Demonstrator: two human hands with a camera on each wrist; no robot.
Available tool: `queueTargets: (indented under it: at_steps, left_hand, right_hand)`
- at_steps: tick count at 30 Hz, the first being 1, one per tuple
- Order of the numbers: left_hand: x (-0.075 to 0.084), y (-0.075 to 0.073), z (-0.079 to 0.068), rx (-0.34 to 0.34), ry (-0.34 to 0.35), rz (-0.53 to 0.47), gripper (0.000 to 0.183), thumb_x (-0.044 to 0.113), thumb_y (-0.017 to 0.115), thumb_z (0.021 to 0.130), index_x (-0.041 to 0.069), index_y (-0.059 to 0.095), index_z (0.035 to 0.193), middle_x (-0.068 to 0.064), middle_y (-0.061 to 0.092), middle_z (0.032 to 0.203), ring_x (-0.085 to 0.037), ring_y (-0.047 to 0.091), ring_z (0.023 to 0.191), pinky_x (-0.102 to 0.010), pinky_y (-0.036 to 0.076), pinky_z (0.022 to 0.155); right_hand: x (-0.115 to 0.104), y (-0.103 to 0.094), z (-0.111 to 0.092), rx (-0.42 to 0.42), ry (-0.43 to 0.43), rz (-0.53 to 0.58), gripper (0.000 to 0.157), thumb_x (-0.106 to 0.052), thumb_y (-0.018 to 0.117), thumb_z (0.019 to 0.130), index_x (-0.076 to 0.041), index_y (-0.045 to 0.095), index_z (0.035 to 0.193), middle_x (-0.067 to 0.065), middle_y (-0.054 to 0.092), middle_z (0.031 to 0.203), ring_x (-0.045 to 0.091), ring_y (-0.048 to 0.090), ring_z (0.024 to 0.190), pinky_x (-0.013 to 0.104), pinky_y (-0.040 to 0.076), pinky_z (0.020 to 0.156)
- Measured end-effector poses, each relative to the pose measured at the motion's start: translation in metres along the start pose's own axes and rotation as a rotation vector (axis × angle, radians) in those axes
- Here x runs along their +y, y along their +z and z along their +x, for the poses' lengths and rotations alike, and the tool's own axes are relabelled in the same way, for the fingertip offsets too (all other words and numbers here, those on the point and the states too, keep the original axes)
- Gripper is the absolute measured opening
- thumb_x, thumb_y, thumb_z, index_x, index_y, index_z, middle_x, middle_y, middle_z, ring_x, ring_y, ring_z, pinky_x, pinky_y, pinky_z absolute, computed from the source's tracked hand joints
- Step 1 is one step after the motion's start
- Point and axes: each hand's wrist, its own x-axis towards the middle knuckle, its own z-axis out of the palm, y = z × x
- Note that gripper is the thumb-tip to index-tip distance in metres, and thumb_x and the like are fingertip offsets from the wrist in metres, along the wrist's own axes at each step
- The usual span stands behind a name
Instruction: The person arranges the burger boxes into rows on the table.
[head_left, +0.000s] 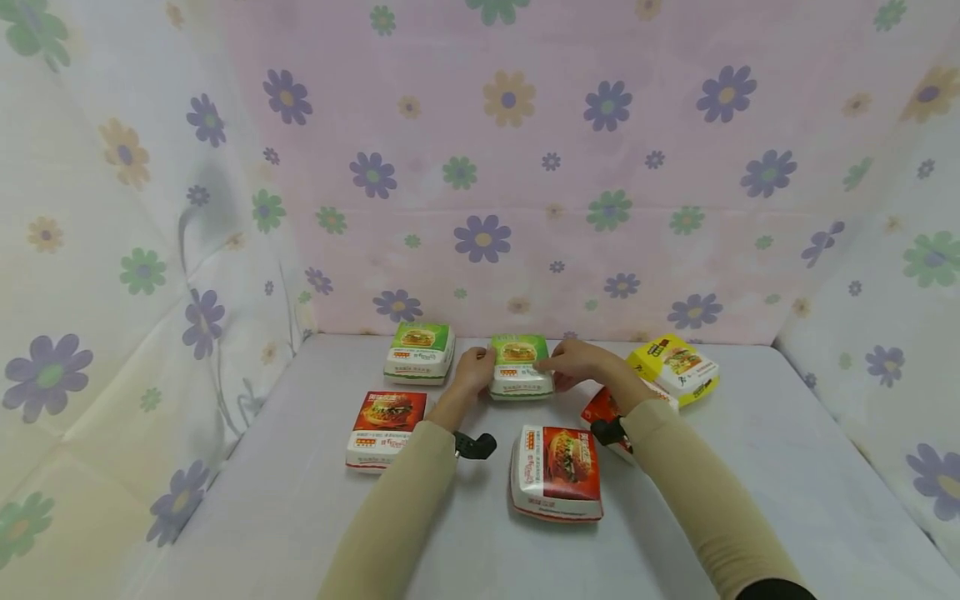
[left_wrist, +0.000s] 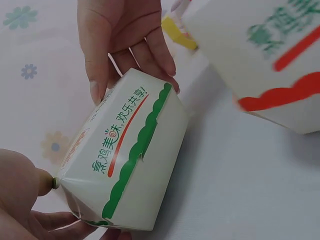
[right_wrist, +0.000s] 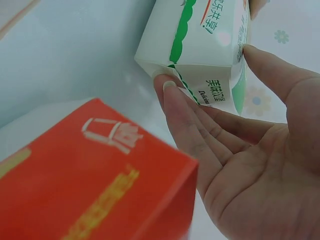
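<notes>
Burger box (head_left: 519, 377), green on top and white below, is near the far edge of the table (head_left: 300, 517); from the head view it lies between the left hand (head_left: 474, 371) and the right hand (head_left: 587, 363), a second green box (head_left: 418, 355) off to the left and a yellow box (head_left: 678, 368) beyond the right arm. At the left wrist, thumb and fingers pinch one end while the other hand grips the opposite end; I'd judge the thin glossy card light, slightly slick, stiff at the corners but easily dented mid-panel, so best held low by the side walls. Its lettered front faces the person and runs from hand to hand, the footprint looking nearly square, without a strong long axis. At the right wrist, thumb and fingertips clasp the end wall, a blurred red box (right_wrist: 100, 175) nearby, though I can't quite tell whether the base touches down
</notes>
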Motion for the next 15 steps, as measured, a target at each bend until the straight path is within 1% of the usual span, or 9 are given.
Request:
queueTargets:
  at_steps: [6, 10, 15]
  left_hand:
    - [0.003, -0.001, 0.006, 0.014, 0.002, -0.029, 0.058, 0.038, 0.043, 0.11, 0.002, 0.04, 0.155, -0.02, 0.044, 0.154, -0.032, 0.046, 0.137, -0.049, 0.044, 0.11]
    - [0.004, -0.001, 0.012, 0.018, 0.012, -0.057, 0.057, 0.036, 0.043, 0.11, 0.002, 0.039, 0.156, -0.02, 0.044, 0.154, -0.032, 0.046, 0.138, -0.049, 0.042, 0.112]
    - [0.005, -0.001, 0.017, 0.022, -0.005, -0.088, 0.057, 0.037, 0.043, 0.11, 0.004, 0.038, 0.157, -0.019, 0.042, 0.156, -0.031, 0.043, 0.141, -0.048, 0.04, 0.114]
  right_hand:
    - [-0.004, 0.001, 0.005, 0.02, 0.002, 0.01, 0.045, -0.033, 0.062, 0.103, 0.009, 0.066, 0.119, 0.02, 0.07, 0.097, 0.03, 0.072, 0.089, 0.045, 0.059, 0.09]
    - [-0.006, 0.001, 0.009, 0.037, 0.013, 0.015, 0.046, -0.034, 0.061, 0.104, 0.009, 0.065, 0.12, 0.021, 0.071, 0.098, 0.032, 0.072, 0.09, 0.045, 0.059, 0.091]
    - [-0.007, 0.001, 0.014, 0.045, 0.023, 0.025, 0.045, -0.034, 0.06, 0.104, 0.008, 0.066, 0.119, 0.02, 0.071, 0.096, 0.03, 0.072, 0.088, 0.045, 0.058, 0.092]
